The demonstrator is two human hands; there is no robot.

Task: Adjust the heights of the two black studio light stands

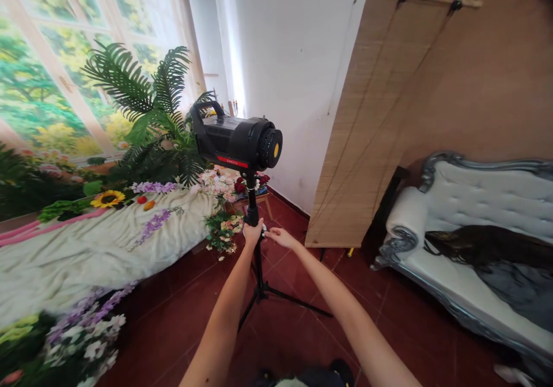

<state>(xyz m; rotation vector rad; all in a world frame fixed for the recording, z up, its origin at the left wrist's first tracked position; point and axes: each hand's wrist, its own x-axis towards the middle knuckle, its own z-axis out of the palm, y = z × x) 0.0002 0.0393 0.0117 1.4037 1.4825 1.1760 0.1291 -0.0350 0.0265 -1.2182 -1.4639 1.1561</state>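
A black studio light (231,139) with a top handle and a yellow disc at its front sits on top of a black light stand (258,266). My left hand (253,232) is wrapped around the stand's pole below the light. Beside it, my right hand (280,238) pinches at a small knob (264,231) on the pole's right side; the fingertips partly cover it. The stand's legs are spread on the red tiled floor.
On the left, a bed-like surface with a cream blanket (173,249) carries artificial flowers and a sunflower (108,198). A palm plant (159,105) rises behind. To the right hangs a bamboo blind (358,128), near a white tufted sofa (488,191) with dark cloth on it.
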